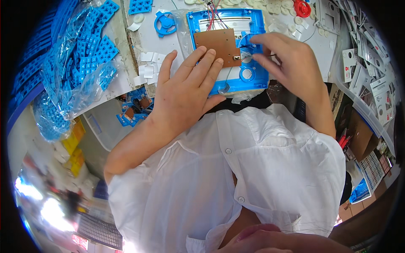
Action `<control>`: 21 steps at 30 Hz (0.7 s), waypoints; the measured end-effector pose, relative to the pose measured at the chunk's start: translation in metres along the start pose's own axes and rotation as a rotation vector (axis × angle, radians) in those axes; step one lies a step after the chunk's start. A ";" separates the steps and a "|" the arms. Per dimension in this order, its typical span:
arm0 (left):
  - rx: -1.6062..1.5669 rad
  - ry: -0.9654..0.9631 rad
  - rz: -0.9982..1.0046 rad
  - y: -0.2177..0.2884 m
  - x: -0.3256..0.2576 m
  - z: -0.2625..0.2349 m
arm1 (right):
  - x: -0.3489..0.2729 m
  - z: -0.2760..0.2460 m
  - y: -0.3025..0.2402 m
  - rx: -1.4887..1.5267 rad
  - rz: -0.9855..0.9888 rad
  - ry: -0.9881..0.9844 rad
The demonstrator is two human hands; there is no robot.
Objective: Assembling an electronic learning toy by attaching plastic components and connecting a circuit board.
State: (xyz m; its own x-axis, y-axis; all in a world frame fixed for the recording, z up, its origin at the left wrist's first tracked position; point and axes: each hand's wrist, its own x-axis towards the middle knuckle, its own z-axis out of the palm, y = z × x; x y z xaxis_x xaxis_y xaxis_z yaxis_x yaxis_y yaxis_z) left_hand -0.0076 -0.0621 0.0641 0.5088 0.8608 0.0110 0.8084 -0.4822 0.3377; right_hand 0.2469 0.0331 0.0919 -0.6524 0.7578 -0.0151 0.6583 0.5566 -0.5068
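Blue plastic fills the middle of my view: an open housing (230,50) lying flat on the white bench (149,40), with a brown circuit board (219,46) seated in its upper half and red and black wires (213,14) running off its top edge. My left hand (185,92) lies flat, fingers together and extended, fingertips pressing the board's lower edge and the housing's rim; it grips nothing. My right hand (287,63) comes in from the right with thumb and forefinger pinched on a thin dark lead (270,55) beside a small metal part (237,57) at the board's right edge.

As I judge it, doing this well means keeping the left palm heavy so the housing cannot skate, and steering the lead slowly, since my own knuckles hide part of the spot.

Around it: a clear bag of blue moulded grids (84,63) to the left, a blue wheel (165,23), white discs (274,6) and a red wheel (302,8) beyond, grey cards (367,67) in a bin to the right. The loose wires and the clear wrap (242,96) under the housing's near edge could snag.
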 end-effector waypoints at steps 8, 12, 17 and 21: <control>0.068 0.004 0.036 0.001 0.005 -0.001 | -0.015 0.013 0.005 0.012 -0.060 0.058; 0.055 -0.022 0.055 0.001 0.013 -0.009 | -0.013 0.000 0.022 -0.046 -0.076 0.104; -0.019 -0.038 0.105 -0.005 0.023 -0.019 | -0.013 -0.046 0.025 -0.289 -0.168 0.459; -0.057 -0.086 0.163 -0.004 0.044 -0.036 | 0.007 -0.055 0.032 0.109 -0.212 1.103</control>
State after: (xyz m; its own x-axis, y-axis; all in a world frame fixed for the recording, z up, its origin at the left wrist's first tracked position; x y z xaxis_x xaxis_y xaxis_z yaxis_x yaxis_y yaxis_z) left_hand 0.0005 -0.0162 0.0974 0.6575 0.7534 -0.0101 0.6960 -0.6022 0.3910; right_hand 0.2842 0.0751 0.1233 -0.0235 0.5683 0.8225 0.5017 0.7183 -0.4820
